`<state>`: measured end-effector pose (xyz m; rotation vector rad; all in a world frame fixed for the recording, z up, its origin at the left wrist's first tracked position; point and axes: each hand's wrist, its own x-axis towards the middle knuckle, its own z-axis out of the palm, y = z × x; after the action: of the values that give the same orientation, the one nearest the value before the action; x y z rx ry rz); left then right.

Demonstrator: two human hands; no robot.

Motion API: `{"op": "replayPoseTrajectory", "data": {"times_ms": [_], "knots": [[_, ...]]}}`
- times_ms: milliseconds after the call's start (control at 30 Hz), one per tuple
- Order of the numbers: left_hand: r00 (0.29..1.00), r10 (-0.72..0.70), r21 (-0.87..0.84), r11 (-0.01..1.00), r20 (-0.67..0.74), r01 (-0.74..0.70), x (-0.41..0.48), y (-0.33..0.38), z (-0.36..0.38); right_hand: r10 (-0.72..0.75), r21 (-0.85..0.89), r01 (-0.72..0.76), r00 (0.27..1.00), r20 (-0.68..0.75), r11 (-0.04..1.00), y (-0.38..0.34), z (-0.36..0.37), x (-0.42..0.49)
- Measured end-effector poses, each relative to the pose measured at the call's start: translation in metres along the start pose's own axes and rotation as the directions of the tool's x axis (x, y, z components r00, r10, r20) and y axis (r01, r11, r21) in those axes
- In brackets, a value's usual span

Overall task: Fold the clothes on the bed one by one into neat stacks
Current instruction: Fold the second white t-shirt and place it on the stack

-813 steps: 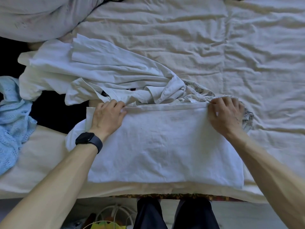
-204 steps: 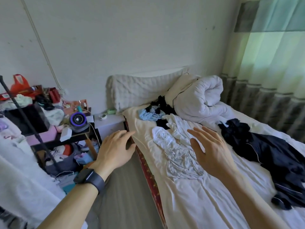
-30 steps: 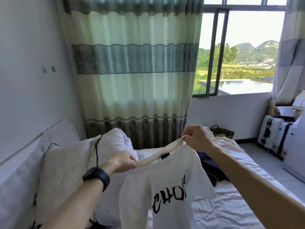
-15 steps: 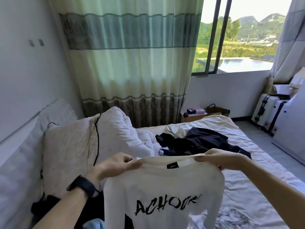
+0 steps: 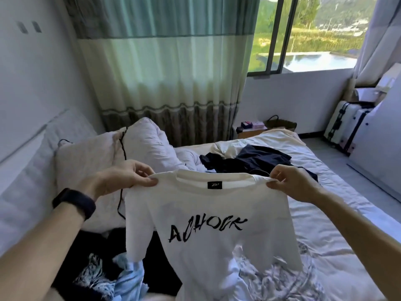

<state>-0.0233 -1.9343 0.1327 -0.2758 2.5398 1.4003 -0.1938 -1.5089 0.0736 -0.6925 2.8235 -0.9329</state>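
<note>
**Mia:** What is the person holding?

**Ben:** A white T-shirt. It hangs in the air over the bed, held up and spread wide. It has black letters on it, and a small black tag at the neck.

**Mia:** Which hand holds it?

**Ben:** Both. The left hand pinches one shoulder of the shirt between thumb and fingers. The right hand pinches the other shoulder the same way, with its fingers curled on the cloth.

**Mia:** Does the bottom of the shirt touch the bed?

**Ben:** I cannot tell. It goes off the bottom of the picture.

**Mia:** What is on the left wrist?

**Ben:** A black watch.

**Mia:** Are there more clothes?

**Ben:** Yes. Dark clothes lie in a heap behind the shirt, out toward the far edge of the bed. A light blue cloth lies crumpled by the near edge, under the left arm.

**Mia:** What is at the head end?

**Ben:** A big white pillow with a thin black cord lying on it.

**Mia:** And past the bed?

**Ben:** A green striped curtain, a window, and a pale suitcase on the floor.
</note>
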Motion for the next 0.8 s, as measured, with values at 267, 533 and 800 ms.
{"op": "replayPoseTrajectory", "data": {"times_ms": [267,533,800], "knots": [[0.892,0.167,0.499,0.864,-0.42,0.073,-0.038,0.006,0.065,0.084,-0.202,-0.119,0.981,-0.175,0.972,0.002,-0.044,-0.045],[0.553,0.316,0.394,0.919,-0.771,0.026,-0.073,0.002,0.117,0.19,0.187,-0.128,0.913,-0.362,0.974,0.026,-0.027,-0.073],[0.388,0.629,0.731,0.642,-0.674,0.229,-0.144,-0.008,0.188,-0.011,0.021,0.037,0.703,-0.711,0.999,0.081,-0.006,-0.148]]}}
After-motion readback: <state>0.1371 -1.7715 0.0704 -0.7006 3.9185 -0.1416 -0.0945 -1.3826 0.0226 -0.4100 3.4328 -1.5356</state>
